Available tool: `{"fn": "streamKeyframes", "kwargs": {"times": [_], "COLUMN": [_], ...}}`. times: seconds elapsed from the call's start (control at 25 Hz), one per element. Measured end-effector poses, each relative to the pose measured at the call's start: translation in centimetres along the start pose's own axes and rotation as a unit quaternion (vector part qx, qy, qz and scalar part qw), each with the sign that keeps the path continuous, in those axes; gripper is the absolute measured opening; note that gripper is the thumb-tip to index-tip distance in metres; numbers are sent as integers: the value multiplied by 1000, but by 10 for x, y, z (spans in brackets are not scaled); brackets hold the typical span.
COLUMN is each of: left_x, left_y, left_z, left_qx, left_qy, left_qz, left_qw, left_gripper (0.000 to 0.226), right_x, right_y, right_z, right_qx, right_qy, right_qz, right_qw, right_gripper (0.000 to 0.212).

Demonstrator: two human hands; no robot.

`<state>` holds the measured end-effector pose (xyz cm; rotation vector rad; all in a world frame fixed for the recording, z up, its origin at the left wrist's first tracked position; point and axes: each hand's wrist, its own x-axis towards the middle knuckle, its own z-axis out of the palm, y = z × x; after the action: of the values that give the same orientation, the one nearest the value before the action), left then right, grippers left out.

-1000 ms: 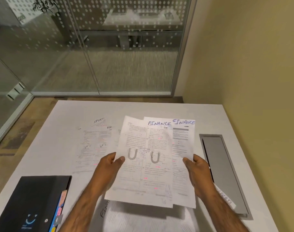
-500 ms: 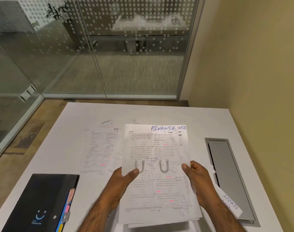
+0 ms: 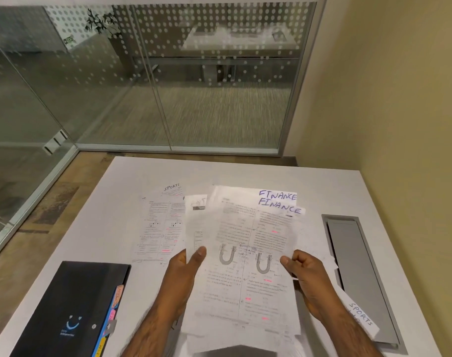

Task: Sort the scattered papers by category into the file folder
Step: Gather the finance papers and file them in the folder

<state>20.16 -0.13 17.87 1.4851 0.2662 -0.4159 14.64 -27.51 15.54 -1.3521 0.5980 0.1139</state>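
A white table (image 3: 111,202) stands in a corner between a beige wall on the right and a dotted glass wall (image 3: 194,86) at the far side. At the near left lies a black file folder (image 3: 73,305), closed and flat. Its long axis runs near to far, and coloured tabs stick out along its right edge.

In the middle, both hands hold a stack of papers (image 3: 253,253) above the table. The left hand (image 3: 183,274) pinches the stack's left edge, thumb on top. The right hand (image 3: 307,276) grips the right edge with curled fingers, thumb on the top sheet. The stack's long axis runs near to far, with two "FINANCE" headings at the far end. One sheet fans out to the left behind the others.

A paper marked "SPORTS" (image 3: 358,315) lies under the right forearm, pointing near-right. Just beyond it, a grey hatch (image 3: 358,274) is set into the table. Farther left, more sheets (image 3: 158,228) lie flat, one headed "SPORTS" at its far end.
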Motion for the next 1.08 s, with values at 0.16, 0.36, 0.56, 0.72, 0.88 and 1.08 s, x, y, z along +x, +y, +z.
{"fn": "streamKeyframes", "kwargs": {"times": [0.16, 0.36, 0.56, 0.72, 0.88, 1.08], "left_x": [-1, -4, -3, -2, 1, 14], "left_y": [1, 7, 5, 1, -5, -21], "left_z": [-7, -11, -17, -26, -41, -59], "left_qx": [-8, -17, -26, 80, 113, 119], "left_qy": [8, -7, -67, -65, -24, 7], "left_qz": [0, 19, 1, 8, 23, 29], "left_qw": [1000, 1000, 997, 995, 993, 992], "left_gripper": [25, 34, 31, 27, 21, 26], "right_x": [-4, -2, 5, 9, 18, 21], "right_y": [-3, -7, -5, -5, 3, 15], "right_z": [-5, -2, 18, 37, 57, 78], "right_qx": [10, 9, -5, -24, -61, -88], "right_qy": [-29, -63, -73, -120, -113, -35], "right_qz": [17, 40, 51, 32, -21, -87], "right_qw": [999, 997, 996, 992, 992, 992], "right_gripper": [23, 25, 25, 30, 43, 33]}}
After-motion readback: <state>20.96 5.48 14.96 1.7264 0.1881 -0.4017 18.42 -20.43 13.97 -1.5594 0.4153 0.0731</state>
